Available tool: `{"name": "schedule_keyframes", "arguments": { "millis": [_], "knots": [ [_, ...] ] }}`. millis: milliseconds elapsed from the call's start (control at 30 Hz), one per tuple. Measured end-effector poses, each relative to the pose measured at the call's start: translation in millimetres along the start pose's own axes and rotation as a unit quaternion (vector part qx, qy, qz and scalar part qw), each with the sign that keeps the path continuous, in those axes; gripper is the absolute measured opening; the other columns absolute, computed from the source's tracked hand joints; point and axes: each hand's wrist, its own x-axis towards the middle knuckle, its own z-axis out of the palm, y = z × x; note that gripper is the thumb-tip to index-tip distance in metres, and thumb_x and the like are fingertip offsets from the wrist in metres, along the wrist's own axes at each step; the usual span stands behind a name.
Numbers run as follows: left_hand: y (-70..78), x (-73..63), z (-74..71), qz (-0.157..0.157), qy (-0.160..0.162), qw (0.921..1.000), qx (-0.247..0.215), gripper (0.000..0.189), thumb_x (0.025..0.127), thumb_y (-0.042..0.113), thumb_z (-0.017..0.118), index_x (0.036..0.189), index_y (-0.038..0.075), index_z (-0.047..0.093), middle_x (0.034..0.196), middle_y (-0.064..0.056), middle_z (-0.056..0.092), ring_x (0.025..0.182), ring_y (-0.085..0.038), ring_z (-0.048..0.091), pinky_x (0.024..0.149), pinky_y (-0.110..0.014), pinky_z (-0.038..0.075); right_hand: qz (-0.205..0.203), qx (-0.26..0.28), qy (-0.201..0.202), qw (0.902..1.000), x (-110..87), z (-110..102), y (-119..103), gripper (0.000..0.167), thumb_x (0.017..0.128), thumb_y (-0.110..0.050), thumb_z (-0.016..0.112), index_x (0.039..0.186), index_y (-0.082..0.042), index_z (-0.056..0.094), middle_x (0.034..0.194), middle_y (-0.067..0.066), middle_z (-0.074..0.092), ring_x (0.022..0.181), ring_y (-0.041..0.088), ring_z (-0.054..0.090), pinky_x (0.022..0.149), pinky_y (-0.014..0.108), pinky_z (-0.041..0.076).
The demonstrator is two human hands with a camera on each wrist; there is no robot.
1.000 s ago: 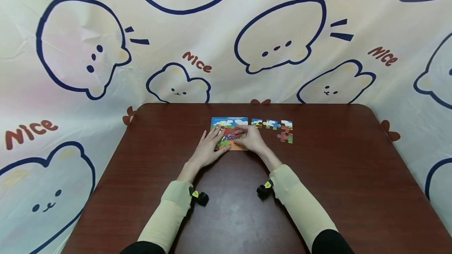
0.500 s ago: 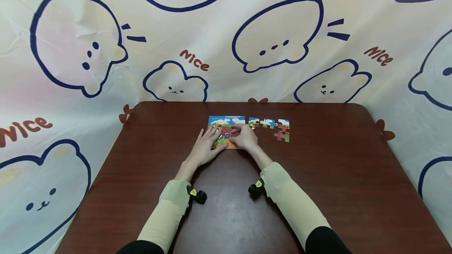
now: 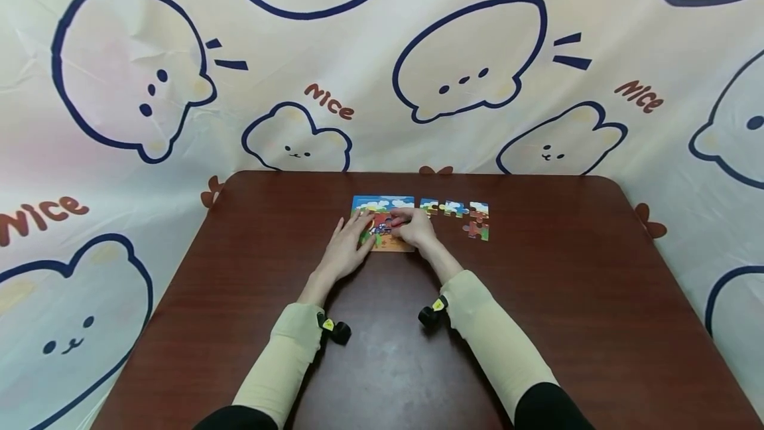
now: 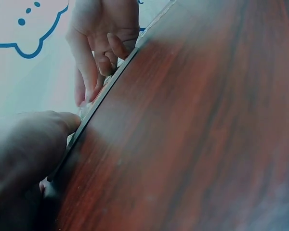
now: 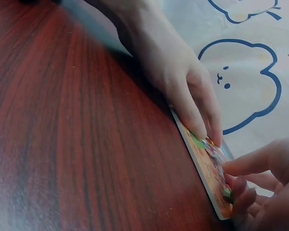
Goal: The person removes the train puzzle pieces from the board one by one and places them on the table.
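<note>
A colourful jigsaw board (image 3: pixel 398 245) lies flat on the table, showing blue sky, red shapes in the middle and an orange lower strip. My left hand (image 3: pixel 343 247) rests on its left side with fingers nearly straight; in the right wrist view, the left fingertips (image 5: pixel 198 130) touch the picture. Over the right half, my right hand (image 3: pixel 418 227) has its thumb and fingers bent together around a small reddish puzzle piece (image 3: pixel 398 221) at the board surface, mostly covered by the fingers. In the left wrist view, the right hand (image 4: pixel 106 33) reaches down to the board.
Several loose puzzle pieces lie right of the board, including a sky piece (image 3: pixel 456 209) and a red-green piece (image 3: pixel 477 230). The brown table (image 3: pixel 537 324) ends at a back edge before a cartoon-printed cloth (image 3: pixel 382 58).
The left thumb has drawn back to the left, away from the right hand, uncovering more of the board's lower part. The right hand's fingers have shifted slightly over the same area.
</note>
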Motion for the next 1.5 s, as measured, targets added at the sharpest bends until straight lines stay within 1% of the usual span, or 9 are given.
{"name": "schedule_keyframes", "arguments": {
  "millis": [67,167,333,433,533,867,1033,1200,1500],
  "knots": [
    [-0.8,0.9,0.7,0.000,0.000,1.0000,0.002,0.059,0.116,0.032,0.057,0.169,0.010,0.044,0.180,-0.012,0.036,0.173,-0.032,0.023,0.141,-0.061,0.010,-0.001,0.008,-0.002,1.0000,0.7,-1,0,0.050,0.096,0.003,0.075,0.145,-0.008,0.072,0.121,0.018,0.078,0.113,0.033,0.072,0.072,0.023,0.052],
    [-0.8,1.5,1.2,0.000,-0.002,1.0000,0.005,0.059,0.116,0.032,0.057,0.169,0.010,0.045,0.180,-0.011,0.035,0.173,-0.031,0.022,0.141,-0.061,0.009,-0.003,0.006,0.002,1.0000,0.4,-1,0,0.051,0.096,0.002,0.078,0.145,-0.009,0.073,0.120,0.017,0.079,0.112,0.032,0.073,0.071,0.023,0.052],
    [1.0,1.9,-0.5,-0.001,-0.009,0.9999,0.013,0.059,0.116,0.033,0.055,0.169,0.010,0.045,0.181,-0.011,0.034,0.173,-0.031,0.020,0.141,-0.060,0.008,-0.011,-0.009,0.012,0.9998,-1.5,2,0,0.051,0.096,-0.004,0.082,0.146,-0.012,0.072,0.118,0.013,0.083,0.118,0.032,0.074,0.094,0.038,0.060],
    [1.5,1.4,-1.2,0.001,-0.012,0.9998,0.016,0.058,0.116,0.033,0.055,0.168,0.010,0.046,0.181,-0.011,0.034,0.173,-0.032,0.021,0.141,-0.061,0.009,-0.011,-0.019,0.022,0.9995,-3.6,3,0,0.050,0.097,-0.007,0.083,0.145,-0.013,0.073,0.115,0.011,0.084,0.120,0.031,0.074,0.109,0.049,0.056],
    [1.7,0.6,-1.1,0.003,-0.011,0.9998,0.019,0.056,0.116,0.032,0.056,0.167,0.011,0.048,0.181,-0.011,0.034,0.173,-0.032,0.021,0.141,-0.062,0.010,-0.012,-0.024,0.034,0.9990,-5.2,4,1,0.048,0.096,-0.010,0.084,0.143,-0.014,0.074,0.113,0.010,0.085,0.120,0.031,0.074,0.113,0.052,0.053],
    [-1.4,-3.0,3.9,0.006,-0.011,0.9997,0.021,0.053,0.115,0.033,0.057,0.166,0.018,0.051,0.181,-0.011,0.032,0.173,-0.033,0.020,0.140,-0.063,0.012,-0.031,-0.082,0.093,0.9917,-8.0,15,9,0.037,0.099,-0.020,0.084,0.135,-0.019,0.079,0.104,0.004,0.086,0.115,0.028,0.077,0.111,0.056,0.054],
    [-1.8,-2.3,3.6,0.015,0.008,0.9996,0.022,0.052,0.115,0.031,0.058,0.164,0.017,0.054,0.180,-0.012,0.035,0.172,-0.034,0.024,0.140,-0.063,0.013,-0.053,-0.089,0.115,0.9880,-7.4,19,9,0.035,0.099,-0.022,0.084,0.134,-0.020,0.079,0.103,0.002,0.087,0.112,0.028,0.077,0.108,0.057,0.055],
    [-1.3,-3.6,3.2,0.010,0.002,0.9993,0.037,0.054,0.115,0.033,0.057,0.167,0.018,0.050,0.181,-0.012,0.034,0.172,-0.033,0.023,0.141,-0.062,0.013,-0.057,-0.100,0.127,0.9853,-7.6,22,10,0.032,0.100,-0.024,0.083,0.132,-0.021,0.080,0.103,0.001,0.087,0.110,0.027,0.077,0.104,0.055,0.056],
    [1.4,-5.0,3.6,0.007,0.018,0.9993,0.033,0.063,0.115,0.035,0.056,0.170,0.008,0.042,0.179,-0.010,0.039,0.172,-0.031,0.027,0.141,-0.060,0.013,-0.077,-0.100,0.134,0.9829,-9.7,23,12,0.032,0.100,-0.024,0.083,0.132,-0.021,0.080,0.104,0.002,0.087,0.104,0.029,0.078,0.097,0.054,0.059]
  ]
}}
